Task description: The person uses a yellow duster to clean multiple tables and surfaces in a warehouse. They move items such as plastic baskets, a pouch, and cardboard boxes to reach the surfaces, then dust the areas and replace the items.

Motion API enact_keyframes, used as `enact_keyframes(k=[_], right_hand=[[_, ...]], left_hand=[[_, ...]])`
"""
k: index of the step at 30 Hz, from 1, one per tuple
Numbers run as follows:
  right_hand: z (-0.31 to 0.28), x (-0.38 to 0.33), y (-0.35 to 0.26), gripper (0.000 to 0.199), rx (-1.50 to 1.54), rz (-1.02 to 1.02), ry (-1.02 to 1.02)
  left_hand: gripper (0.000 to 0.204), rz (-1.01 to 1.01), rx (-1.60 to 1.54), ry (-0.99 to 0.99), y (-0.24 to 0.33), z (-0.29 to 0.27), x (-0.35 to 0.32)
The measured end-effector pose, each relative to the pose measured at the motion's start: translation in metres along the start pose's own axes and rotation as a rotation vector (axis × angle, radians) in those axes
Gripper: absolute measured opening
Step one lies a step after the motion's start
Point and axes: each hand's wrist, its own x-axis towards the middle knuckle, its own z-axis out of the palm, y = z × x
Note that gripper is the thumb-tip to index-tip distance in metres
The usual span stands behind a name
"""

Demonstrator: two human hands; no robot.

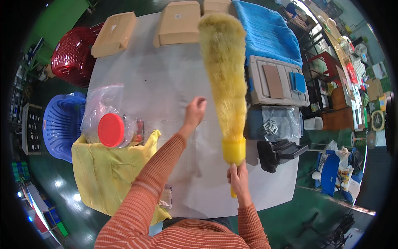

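Duster held over table; knock-over risk present.
The right hand clenched the yellow duster handle; the left hand hung loosely curled, holding nothing. A wide sweep could have toppled the red-lidded jar.

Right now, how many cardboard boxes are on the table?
3: one flat box at the far left corner, one beside it, one partly hidden behind the yellow duster.

Left hand reaches forward, fingers curled; right hand fisted, gripping.
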Motion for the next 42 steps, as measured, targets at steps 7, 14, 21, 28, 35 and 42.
enact_keyframes(k=[7,14,21,28,35,42], right_hand=[[-0.064,-0.040,0.044,0.065,0.329,-0.208,0.103],[-0.103,-0.045,0.038,0.056,0.447,-0.310,0.308],[-0.070,-0.041,0.016,0.067,0.431,-0.199,0.190],[-0.011,0.007,-0.014,0.063,0.145,0.052,0.059],[0.039,0.076,-0.041,0.059,0.031,0.040,-0.111],[0.054,0.133,-0.062,0.027,0.252,0.117,0.218]], left_hand=[[0.035,-0.032,0.474,-0.160,-0.009,0.158,0.085],[0.051,-0.150,0.181,-0.179,-0.016,0.148,0.101],[0.050,-0.077,-0.331,-0.105,-0.037,0.074,0.045],[0.051,-0.186,-0.672,0.109,-0.047,0.014,-0.044],[0.053,-0.094,-0.549,0.112,-0.076,-0.006,-0.087],[0.056,-0.115,-0.662,-0.027,-0.074,-0.007,-0.089]])
